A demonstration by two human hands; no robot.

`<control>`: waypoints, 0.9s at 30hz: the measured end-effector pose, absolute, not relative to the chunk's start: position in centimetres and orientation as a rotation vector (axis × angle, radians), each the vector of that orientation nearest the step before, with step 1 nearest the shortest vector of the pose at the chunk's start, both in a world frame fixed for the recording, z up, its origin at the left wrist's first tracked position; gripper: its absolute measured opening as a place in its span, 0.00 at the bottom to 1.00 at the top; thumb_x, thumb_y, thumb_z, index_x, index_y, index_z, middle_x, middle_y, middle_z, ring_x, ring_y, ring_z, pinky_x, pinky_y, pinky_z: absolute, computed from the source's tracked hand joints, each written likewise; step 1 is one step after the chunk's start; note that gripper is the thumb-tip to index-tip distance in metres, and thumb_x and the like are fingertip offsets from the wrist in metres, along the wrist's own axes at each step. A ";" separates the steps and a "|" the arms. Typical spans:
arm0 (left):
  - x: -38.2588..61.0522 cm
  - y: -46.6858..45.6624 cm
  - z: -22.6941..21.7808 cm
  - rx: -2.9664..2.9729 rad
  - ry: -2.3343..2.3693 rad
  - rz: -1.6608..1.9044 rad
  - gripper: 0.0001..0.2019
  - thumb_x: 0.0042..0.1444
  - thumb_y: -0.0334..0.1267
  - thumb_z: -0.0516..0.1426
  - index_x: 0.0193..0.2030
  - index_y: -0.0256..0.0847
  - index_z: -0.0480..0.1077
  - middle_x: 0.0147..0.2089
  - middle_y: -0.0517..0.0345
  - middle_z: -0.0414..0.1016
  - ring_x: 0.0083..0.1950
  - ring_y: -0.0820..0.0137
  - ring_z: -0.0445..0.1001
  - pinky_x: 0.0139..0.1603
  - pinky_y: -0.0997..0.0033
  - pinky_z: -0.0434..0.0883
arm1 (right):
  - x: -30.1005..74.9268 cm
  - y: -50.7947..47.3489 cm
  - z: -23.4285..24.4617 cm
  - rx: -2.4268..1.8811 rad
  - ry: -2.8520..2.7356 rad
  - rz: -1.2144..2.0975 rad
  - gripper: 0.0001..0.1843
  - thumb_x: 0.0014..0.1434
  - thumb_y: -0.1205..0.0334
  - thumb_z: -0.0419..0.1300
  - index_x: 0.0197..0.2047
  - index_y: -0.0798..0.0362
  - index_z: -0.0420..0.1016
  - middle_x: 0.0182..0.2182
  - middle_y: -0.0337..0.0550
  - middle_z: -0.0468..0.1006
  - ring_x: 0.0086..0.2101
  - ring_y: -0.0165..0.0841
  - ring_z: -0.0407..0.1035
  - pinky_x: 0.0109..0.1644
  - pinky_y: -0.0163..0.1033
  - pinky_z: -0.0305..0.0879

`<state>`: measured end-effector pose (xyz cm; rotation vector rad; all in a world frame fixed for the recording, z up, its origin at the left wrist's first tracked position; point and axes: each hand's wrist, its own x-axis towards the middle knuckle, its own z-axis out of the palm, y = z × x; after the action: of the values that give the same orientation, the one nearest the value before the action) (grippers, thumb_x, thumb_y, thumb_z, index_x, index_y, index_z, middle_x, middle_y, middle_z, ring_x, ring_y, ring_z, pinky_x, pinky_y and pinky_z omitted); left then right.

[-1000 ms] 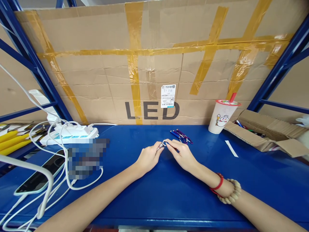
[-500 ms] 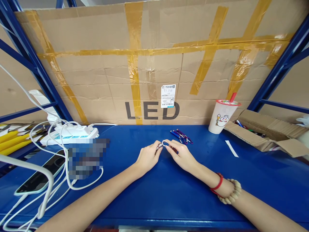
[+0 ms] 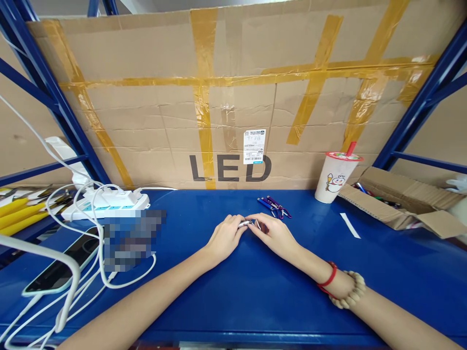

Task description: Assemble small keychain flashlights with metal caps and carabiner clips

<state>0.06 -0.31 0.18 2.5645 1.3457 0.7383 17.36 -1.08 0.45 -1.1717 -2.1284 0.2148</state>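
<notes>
Over the middle of the blue table my left hand (image 3: 225, 236) is closed, its thumb and fingers pinching a small silver cylinder (image 3: 244, 224). My right hand (image 3: 274, 235) meets it from the other side, also pinched, on the small curved metal clip (image 3: 257, 224) at the cylinder's right end. Fingertips cover part of both pieces, and how they join is too small to make out. Just beyond my right hand lie several slim blue and purple metal pieces with carabiner-like clips (image 3: 274, 207).
At the right stand a drink cup (image 3: 334, 177) with a red straw, a white paper strip (image 3: 350, 225) and an open cardboard box (image 3: 397, 199). Left are a white power strip (image 3: 105, 209), a phone (image 3: 65, 262) and looping white cables (image 3: 69, 291). A large carton (image 3: 164, 131) closes off the back.
The silver cylinder has turned flatter. The clip, which arched up between my fingertips, now sits lower and partly behind my right fingers. Both hands have stayed nearly in place.
</notes>
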 end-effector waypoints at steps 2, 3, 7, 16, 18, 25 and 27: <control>0.0 -0.2 0.1 2.599 1.325 0.733 0.09 0.63 0.38 0.45 0.43 0.41 0.64 0.41 0.56 0.69 0.43 0.66 0.66 0.43 0.67 0.66 | 17.5 -1.0 0.6 -1.199 -2.147 0.186 0.13 0.61 0.56 0.51 0.44 0.48 0.71 0.27 0.38 0.71 0.26 0.28 0.65 0.29 0.32 0.61; 0.0 -0.1 0.1 2.622 1.319 0.731 0.10 0.63 0.39 0.45 0.43 0.41 0.64 0.41 0.56 0.69 0.43 0.66 0.65 0.44 0.67 0.66 | 17.5 -1.0 0.6 -1.212 -2.161 0.174 0.12 0.60 0.55 0.52 0.44 0.48 0.72 0.28 0.38 0.72 0.27 0.28 0.66 0.29 0.32 0.61; 0.0 0.1 -0.3 2.684 1.311 0.705 0.11 0.63 0.40 0.45 0.43 0.41 0.66 0.41 0.55 0.66 0.43 0.66 0.63 0.47 0.64 0.64 | 17.9 -0.6 0.5 -1.279 -2.239 0.107 0.12 0.60 0.54 0.52 0.40 0.48 0.73 0.29 0.37 0.73 0.29 0.29 0.66 0.29 0.32 0.58; 0.1 -0.1 0.0 2.612 1.400 0.772 0.09 0.59 0.34 0.48 0.45 0.39 0.64 0.44 0.54 0.65 0.45 0.64 0.63 0.48 0.61 0.64 | 19.6 0.6 1.4 -1.683 -2.107 0.048 0.08 0.56 0.57 0.56 0.35 0.49 0.74 0.26 0.36 0.75 0.28 0.29 0.68 0.25 0.32 0.49; 0.1 -0.2 0.1 2.607 1.416 0.780 0.09 0.59 0.33 0.48 0.45 0.39 0.64 0.44 0.53 0.65 0.46 0.64 0.63 0.48 0.61 0.63 | 19.8 0.7 1.6 -1.731 -2.087 0.027 0.07 0.55 0.57 0.57 0.33 0.49 0.74 0.27 0.37 0.75 0.30 0.30 0.68 0.25 0.32 0.49; 0.2 -0.3 0.1 2.607 1.432 0.789 0.07 0.58 0.32 0.48 0.43 0.40 0.64 0.43 0.55 0.66 0.45 0.64 0.63 0.48 0.61 0.64 | 19.7 0.7 1.5 -1.824 -2.020 -0.172 0.09 0.52 0.54 0.57 0.29 0.50 0.74 0.34 0.38 0.75 0.32 0.31 0.70 0.25 0.33 0.49; 0.2 -0.2 0.1 2.610 1.433 0.791 0.07 0.58 0.32 0.48 0.42 0.40 0.64 0.43 0.55 0.66 0.45 0.65 0.64 0.48 0.61 0.64 | 19.6 0.7 1.5 -1.834 -2.011 -0.201 0.09 0.52 0.55 0.58 0.27 0.50 0.74 0.33 0.38 0.75 0.32 0.32 0.70 0.26 0.33 0.50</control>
<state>0.22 -0.25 0.11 2.6099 1.4332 0.7906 19.63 0.69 1.52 -1.8340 -2.0113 -0.2014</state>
